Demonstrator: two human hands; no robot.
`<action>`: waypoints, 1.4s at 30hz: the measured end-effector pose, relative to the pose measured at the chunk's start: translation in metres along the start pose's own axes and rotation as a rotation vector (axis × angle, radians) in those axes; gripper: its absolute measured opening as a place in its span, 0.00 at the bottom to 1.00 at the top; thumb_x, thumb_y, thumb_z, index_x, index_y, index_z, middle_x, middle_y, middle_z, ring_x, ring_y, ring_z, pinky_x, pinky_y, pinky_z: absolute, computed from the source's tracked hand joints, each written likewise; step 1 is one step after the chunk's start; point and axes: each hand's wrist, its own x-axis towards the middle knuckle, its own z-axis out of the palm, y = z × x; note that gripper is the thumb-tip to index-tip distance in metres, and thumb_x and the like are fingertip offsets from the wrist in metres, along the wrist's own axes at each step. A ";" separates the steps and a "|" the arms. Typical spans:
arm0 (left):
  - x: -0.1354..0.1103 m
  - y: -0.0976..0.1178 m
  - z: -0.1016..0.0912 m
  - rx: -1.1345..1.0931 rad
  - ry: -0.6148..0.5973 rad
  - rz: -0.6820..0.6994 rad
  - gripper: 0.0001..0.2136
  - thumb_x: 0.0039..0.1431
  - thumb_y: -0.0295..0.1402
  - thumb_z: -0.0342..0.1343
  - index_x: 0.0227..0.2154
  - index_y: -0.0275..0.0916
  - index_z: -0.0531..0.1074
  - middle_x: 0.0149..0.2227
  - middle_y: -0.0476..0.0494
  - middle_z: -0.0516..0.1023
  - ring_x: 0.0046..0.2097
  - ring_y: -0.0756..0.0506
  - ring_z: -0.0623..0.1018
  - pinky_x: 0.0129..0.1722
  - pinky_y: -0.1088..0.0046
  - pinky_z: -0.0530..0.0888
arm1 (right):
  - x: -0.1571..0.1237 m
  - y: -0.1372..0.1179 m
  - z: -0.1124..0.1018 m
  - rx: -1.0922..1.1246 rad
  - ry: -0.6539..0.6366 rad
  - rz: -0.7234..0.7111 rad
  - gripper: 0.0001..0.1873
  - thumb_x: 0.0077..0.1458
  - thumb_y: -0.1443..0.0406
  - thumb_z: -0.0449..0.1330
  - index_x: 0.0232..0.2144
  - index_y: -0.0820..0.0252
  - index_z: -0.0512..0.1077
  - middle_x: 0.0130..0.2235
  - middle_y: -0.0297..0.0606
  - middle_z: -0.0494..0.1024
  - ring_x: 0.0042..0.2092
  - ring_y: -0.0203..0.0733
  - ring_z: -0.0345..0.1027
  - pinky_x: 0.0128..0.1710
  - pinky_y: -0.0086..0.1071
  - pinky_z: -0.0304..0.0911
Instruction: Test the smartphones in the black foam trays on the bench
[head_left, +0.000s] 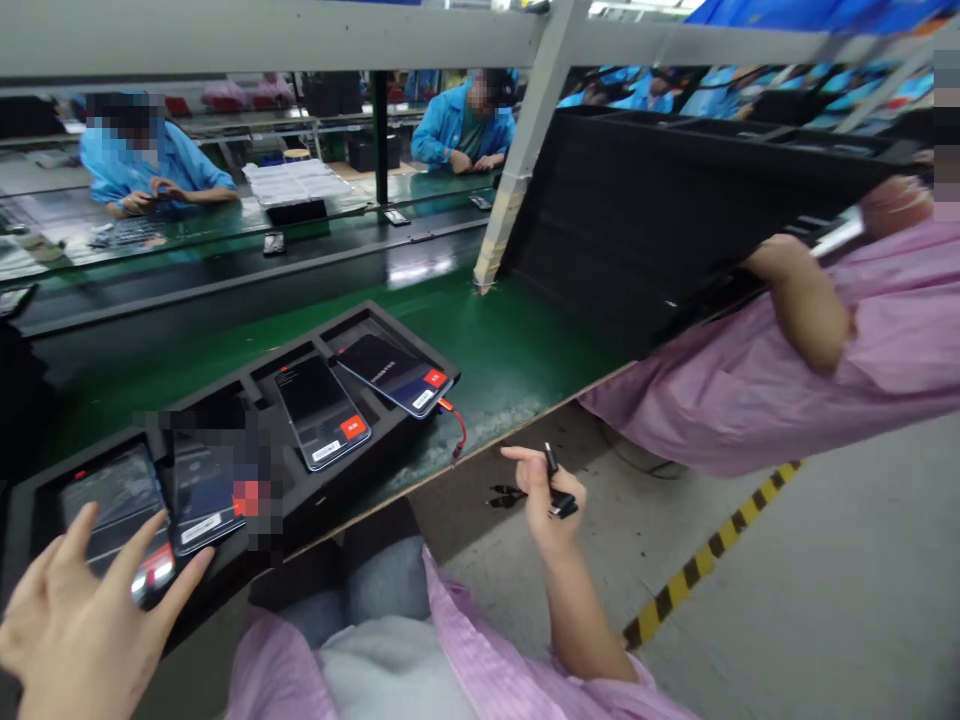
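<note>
My left hand (82, 610) reaches over the near-left end of a black foam tray (247, 385), fingers spread and fingertips on the leftmost phone (120, 505). Several dark phones with red stickers lie in the tray's slots, among them one in the middle (321, 412) and one at the right end (394, 373) with a red cable (456, 425) plugged in. My right hand (546, 500) is held off the table's edge above the floor, closed on a small black cable plug (559, 492).
The tray rests on a green workbench (517, 350) beside a dark conveyor belt (225, 275). On my right a person in a pink coat (825, 370) carries a large black tray (675, 210). Workers in blue sit across the belt. Yellow-black floor tape (705, 560) crosses the grey floor.
</note>
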 end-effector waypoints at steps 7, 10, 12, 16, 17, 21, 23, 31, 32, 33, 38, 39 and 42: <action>0.003 -0.004 -0.002 0.293 -0.016 0.099 0.14 0.56 0.45 0.51 0.37 0.43 0.75 0.59 0.32 0.59 0.55 0.25 0.63 0.41 0.38 0.67 | -0.005 -0.004 0.011 0.465 0.143 0.104 0.22 0.53 0.49 0.56 0.24 0.63 0.72 0.14 0.23 0.50 0.17 0.27 0.45 0.18 0.27 0.43; 0.003 -0.004 -0.005 0.351 -0.015 0.083 0.16 0.55 0.46 0.52 0.38 0.41 0.75 0.58 0.28 0.59 0.54 0.24 0.63 0.39 0.39 0.68 | -0.003 -0.008 0.014 0.542 0.156 0.092 0.21 0.51 0.50 0.58 0.23 0.63 0.71 0.14 0.23 0.49 0.17 0.27 0.44 0.18 0.27 0.42; 0.003 -0.004 -0.005 0.352 -0.014 0.095 0.15 0.56 0.46 0.52 0.37 0.41 0.76 0.56 0.28 0.61 0.53 0.25 0.64 0.37 0.40 0.68 | -0.004 -0.009 0.015 0.518 0.144 0.105 0.22 0.51 0.49 0.58 0.23 0.63 0.71 0.15 0.23 0.50 0.17 0.27 0.45 0.18 0.27 0.43; 0.002 -0.001 -0.002 0.329 -0.005 0.111 0.14 0.56 0.44 0.52 0.34 0.42 0.77 0.55 0.29 0.63 0.52 0.26 0.66 0.37 0.42 0.68 | -0.007 -0.010 0.013 0.441 0.136 0.129 0.24 0.52 0.47 0.56 0.24 0.63 0.71 0.16 0.24 0.50 0.18 0.28 0.46 0.19 0.28 0.44; 0.001 0.002 -0.001 0.331 0.000 0.107 0.14 0.56 0.44 0.52 0.34 0.41 0.77 0.56 0.30 0.63 0.52 0.26 0.65 0.38 0.42 0.68 | -0.007 -0.009 0.013 0.410 0.124 0.135 0.24 0.52 0.47 0.55 0.25 0.63 0.71 0.16 0.24 0.51 0.18 0.28 0.46 0.20 0.28 0.45; 0.000 0.016 -0.002 0.341 -0.018 0.115 0.11 0.58 0.40 0.50 0.34 0.43 0.77 0.58 0.33 0.62 0.54 0.29 0.65 0.42 0.45 0.67 | 0.002 -0.002 0.014 0.232 0.039 0.141 0.26 0.55 0.47 0.52 0.31 0.66 0.73 0.17 0.26 0.54 0.20 0.30 0.48 0.20 0.28 0.46; -0.001 0.024 -0.004 0.335 -0.001 0.100 0.11 0.59 0.39 0.50 0.36 0.43 0.76 0.59 0.33 0.59 0.55 0.29 0.64 0.43 0.44 0.66 | 0.013 0.002 0.018 0.137 0.021 0.105 0.28 0.56 0.47 0.49 0.34 0.67 0.73 0.18 0.27 0.55 0.20 0.30 0.49 0.20 0.28 0.47; 0.007 0.111 0.030 0.127 0.259 0.386 0.15 0.55 0.35 0.56 0.46 0.41 0.70 0.59 0.31 0.57 0.54 0.33 0.64 0.47 0.54 0.64 | 0.057 -0.006 0.046 0.133 -0.272 -0.246 0.24 0.58 0.49 0.48 0.34 0.60 0.75 0.36 0.43 0.76 0.40 0.43 0.70 0.42 0.37 0.64; 0.011 0.127 0.039 0.095 0.239 0.443 0.14 0.56 0.36 0.56 0.45 0.41 0.71 0.58 0.32 0.60 0.53 0.35 0.66 0.46 0.56 0.64 | 0.059 -0.006 0.051 0.186 -0.360 -0.196 0.24 0.57 0.48 0.49 0.36 0.60 0.74 0.35 0.42 0.76 0.37 0.41 0.70 0.40 0.36 0.65; 0.016 0.142 0.049 0.067 0.207 0.480 0.14 0.56 0.37 0.55 0.45 0.42 0.71 0.57 0.33 0.62 0.52 0.35 0.66 0.45 0.57 0.64 | 0.060 -0.007 0.054 0.238 -0.423 -0.121 0.25 0.57 0.48 0.48 0.38 0.61 0.74 0.32 0.41 0.76 0.32 0.39 0.70 0.35 0.34 0.66; 0.042 0.189 0.093 0.026 0.025 0.510 0.17 0.55 0.40 0.55 0.47 0.41 0.70 0.59 0.33 0.60 0.54 0.35 0.64 0.44 0.57 0.63 | 0.053 -0.006 0.063 0.381 -0.457 0.155 0.32 0.53 0.44 0.50 0.41 0.65 0.73 0.16 0.26 0.58 0.17 0.28 0.49 0.16 0.25 0.48; 0.045 0.192 0.099 0.032 0.009 0.501 0.18 0.55 0.40 0.55 0.48 0.41 0.69 0.59 0.33 0.60 0.54 0.35 0.64 0.44 0.57 0.63 | 0.051 -0.006 0.063 0.394 -0.448 0.161 0.32 0.53 0.44 0.51 0.41 0.66 0.73 0.16 0.25 0.56 0.17 0.28 0.47 0.16 0.25 0.46; 0.048 0.196 0.110 0.040 0.018 0.459 0.17 0.57 0.40 0.54 0.48 0.42 0.70 0.59 0.34 0.60 0.53 0.34 0.64 0.44 0.56 0.62 | 0.050 -0.008 0.060 0.368 -0.405 0.110 0.30 0.53 0.45 0.51 0.42 0.64 0.74 0.17 0.28 0.59 0.20 0.30 0.51 0.18 0.26 0.50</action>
